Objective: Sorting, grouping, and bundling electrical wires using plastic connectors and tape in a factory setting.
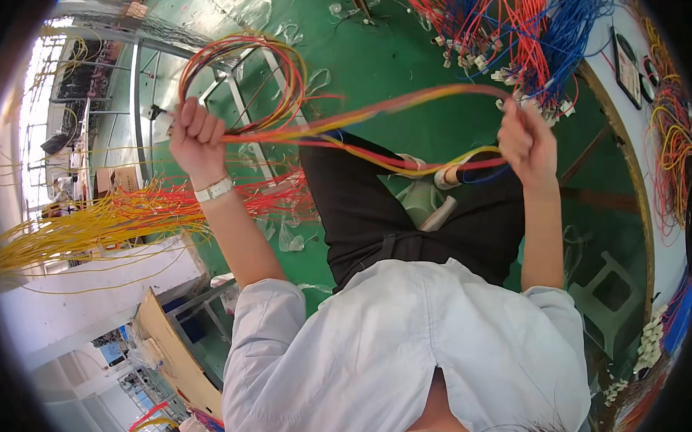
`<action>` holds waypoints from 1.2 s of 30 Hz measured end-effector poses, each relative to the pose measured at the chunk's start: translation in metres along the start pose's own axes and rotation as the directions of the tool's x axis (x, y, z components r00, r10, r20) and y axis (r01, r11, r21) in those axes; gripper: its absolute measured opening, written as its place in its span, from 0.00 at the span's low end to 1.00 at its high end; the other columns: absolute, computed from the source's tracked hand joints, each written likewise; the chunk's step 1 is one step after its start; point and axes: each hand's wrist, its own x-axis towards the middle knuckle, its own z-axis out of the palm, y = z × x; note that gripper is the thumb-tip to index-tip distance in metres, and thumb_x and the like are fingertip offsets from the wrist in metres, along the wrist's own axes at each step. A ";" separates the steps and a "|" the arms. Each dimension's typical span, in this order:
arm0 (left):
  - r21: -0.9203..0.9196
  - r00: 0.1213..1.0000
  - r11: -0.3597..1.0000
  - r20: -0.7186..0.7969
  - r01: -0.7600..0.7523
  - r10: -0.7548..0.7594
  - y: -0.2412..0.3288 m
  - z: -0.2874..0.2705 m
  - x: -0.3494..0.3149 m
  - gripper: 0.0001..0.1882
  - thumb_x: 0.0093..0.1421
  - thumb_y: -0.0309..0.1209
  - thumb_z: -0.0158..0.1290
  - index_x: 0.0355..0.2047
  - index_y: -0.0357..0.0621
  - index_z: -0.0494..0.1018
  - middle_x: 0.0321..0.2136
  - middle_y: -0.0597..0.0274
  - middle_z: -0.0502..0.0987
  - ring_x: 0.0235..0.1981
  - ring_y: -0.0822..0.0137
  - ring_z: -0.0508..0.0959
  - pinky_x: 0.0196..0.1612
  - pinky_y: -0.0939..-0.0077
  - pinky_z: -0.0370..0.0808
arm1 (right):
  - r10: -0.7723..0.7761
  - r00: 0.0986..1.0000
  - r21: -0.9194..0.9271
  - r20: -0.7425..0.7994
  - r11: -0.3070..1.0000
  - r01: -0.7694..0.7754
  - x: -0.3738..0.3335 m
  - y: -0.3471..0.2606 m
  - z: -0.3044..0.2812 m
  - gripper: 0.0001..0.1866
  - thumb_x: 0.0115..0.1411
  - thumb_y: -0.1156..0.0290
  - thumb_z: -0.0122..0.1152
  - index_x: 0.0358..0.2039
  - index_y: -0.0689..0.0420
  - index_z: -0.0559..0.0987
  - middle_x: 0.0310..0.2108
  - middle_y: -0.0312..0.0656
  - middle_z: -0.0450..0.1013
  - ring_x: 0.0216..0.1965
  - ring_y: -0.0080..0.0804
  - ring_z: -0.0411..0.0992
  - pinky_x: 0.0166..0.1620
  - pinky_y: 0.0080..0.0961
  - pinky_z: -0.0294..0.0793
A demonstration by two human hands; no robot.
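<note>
Green-floored wiring workshop in daylight

The green floor [381, 72] (strewn with clear plastic scraps) spreads out, with a metal frame rack [149, 80] to its left and bright windows [37, 106] beyond that. Left of the floor lies a white desk [76, 298] with a cardboard box [170, 347] beside it; right of the floor curves another desk [629, 172].

Two bare hands, left [197, 132] and right [525, 138]; one looped multicoloured wire bundle [288, 115]; one white wristwatch [214, 189].
</note>
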 end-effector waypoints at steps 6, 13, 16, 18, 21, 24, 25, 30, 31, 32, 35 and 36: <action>0.378 0.988 0.921 -0.152 0.092 -0.036 -0.092 0.029 0.024 0.12 0.68 0.36 0.41 0.32 0.43 0.67 0.18 0.72 0.60 0.19 0.74 0.61 0.27 0.77 0.62 | -0.206 0.970 -0.082 -0.127 0.977 0.197 0.047 0.036 0.043 0.20 0.68 0.62 0.41 0.54 0.61 0.67 0.16 0.25 0.47 0.14 0.13 0.45 0.16 0.13 0.42; 0.540 0.936 0.792 -0.335 0.285 -0.109 -0.197 0.069 0.025 0.14 0.67 0.32 0.44 0.41 0.32 0.74 0.35 0.57 0.79 0.36 0.68 0.79 0.42 0.73 0.76 | -0.227 0.973 -0.466 -0.051 0.866 0.178 0.098 0.094 0.056 0.13 0.63 0.66 0.52 0.39 0.62 0.79 0.30 0.35 0.74 0.31 0.19 0.67 0.38 0.16 0.65; 0.388 0.930 0.880 -0.338 0.276 -0.143 -0.208 0.070 0.029 0.12 0.66 0.29 0.44 0.40 0.33 0.73 0.37 0.58 0.78 0.39 0.65 0.79 0.41 0.71 0.77 | -0.183 0.978 -0.593 -0.102 0.801 0.088 0.105 0.086 0.045 0.13 0.62 0.65 0.55 0.40 0.60 0.80 0.31 0.33 0.74 0.30 0.16 0.66 0.35 0.14 0.64; 0.308 0.911 0.895 -0.358 0.323 -0.206 -0.212 0.070 0.030 0.12 0.66 0.30 0.44 0.41 0.34 0.73 0.35 0.61 0.77 0.32 0.71 0.77 0.38 0.76 0.75 | 0.003 0.994 -0.681 -0.107 0.729 -0.075 0.110 0.073 0.029 0.13 0.63 0.65 0.55 0.40 0.61 0.80 0.32 0.33 0.75 0.37 0.17 0.69 0.44 0.17 0.65; 0.153 0.875 0.865 -0.168 0.478 -0.454 -0.214 0.059 0.029 0.12 0.67 0.32 0.42 0.41 0.37 0.72 0.26 0.69 0.73 0.23 0.76 0.69 0.32 0.82 0.68 | -0.095 0.976 -0.676 -0.198 0.734 -0.065 0.118 0.073 0.023 0.12 0.61 0.65 0.58 0.38 0.59 0.81 0.31 0.31 0.75 0.32 0.15 0.68 0.38 0.16 0.65; 0.066 0.865 0.874 -0.195 0.482 -0.463 -0.215 0.058 0.027 0.10 0.67 0.34 0.42 0.31 0.44 0.65 0.19 0.76 0.57 0.19 0.79 0.57 0.25 0.82 0.57 | -0.088 0.959 -0.656 -0.270 0.746 -0.116 0.118 0.076 0.019 0.13 0.62 0.64 0.57 0.40 0.59 0.80 0.32 0.32 0.75 0.33 0.16 0.70 0.37 0.16 0.68; 0.037 0.862 0.876 -0.203 0.481 -0.465 -0.214 0.057 0.028 0.11 0.67 0.35 0.41 0.28 0.46 0.63 0.17 0.78 0.51 0.17 0.81 0.53 0.22 0.82 0.54 | -0.143 0.950 -0.649 -0.278 0.757 -0.076 0.115 0.078 0.020 0.13 0.62 0.64 0.56 0.41 0.59 0.79 0.32 0.33 0.75 0.33 0.17 0.70 0.37 0.16 0.68; -0.141 0.949 0.964 -0.192 0.227 -0.251 -0.165 0.017 0.044 0.09 0.68 0.34 0.39 0.31 0.45 0.64 0.17 0.77 0.51 0.16 0.80 0.51 0.21 0.83 0.51 | -0.517 0.851 -0.808 -0.092 0.538 0.240 0.086 0.073 -0.017 0.13 0.64 0.65 0.52 0.42 0.61 0.74 0.35 0.40 0.75 0.37 0.27 0.73 0.41 0.22 0.70; -0.173 0.955 0.963 -0.178 0.207 -0.237 -0.151 0.007 0.046 0.09 0.67 0.33 0.39 0.31 0.45 0.63 0.18 0.77 0.52 0.16 0.80 0.52 0.20 0.84 0.52 | -0.679 0.734 -0.948 0.027 0.216 0.235 0.080 0.079 -0.029 0.14 0.63 0.63 0.52 0.41 0.62 0.75 0.34 0.44 0.75 0.38 0.35 0.73 0.43 0.28 0.70; -0.225 0.965 0.957 -0.143 0.185 -0.220 -0.139 -0.001 0.047 0.08 0.67 0.32 0.38 0.31 0.45 0.63 0.17 0.77 0.52 0.16 0.81 0.52 0.20 0.84 0.52 | -0.774 0.602 -0.980 0.194 -0.123 0.157 0.073 0.085 -0.042 0.16 0.62 0.62 0.53 0.40 0.63 0.75 0.32 0.47 0.75 0.38 0.42 0.73 0.46 0.33 0.70; -0.263 0.978 0.958 -0.136 0.118 -0.158 -0.104 -0.018 0.045 0.07 0.66 0.30 0.38 0.31 0.44 0.63 0.17 0.76 0.52 0.15 0.81 0.51 0.18 0.84 0.51 | -0.308 0.919 -0.957 0.247 -0.224 0.183 0.047 0.088 -0.058 0.18 0.62 0.58 0.52 0.37 0.63 0.77 0.35 0.51 0.75 0.37 0.48 0.72 0.44 0.36 0.70; -0.310 0.982 0.943 -0.101 0.118 -0.157 -0.096 -0.023 0.043 0.07 0.66 0.30 0.38 0.31 0.43 0.63 0.17 0.76 0.52 0.15 0.81 0.51 0.18 0.84 0.50 | -0.304 0.919 -0.957 0.249 -0.224 0.186 0.038 0.082 -0.052 0.18 0.62 0.58 0.52 0.37 0.63 0.77 0.35 0.51 0.75 0.37 0.48 0.72 0.44 0.36 0.70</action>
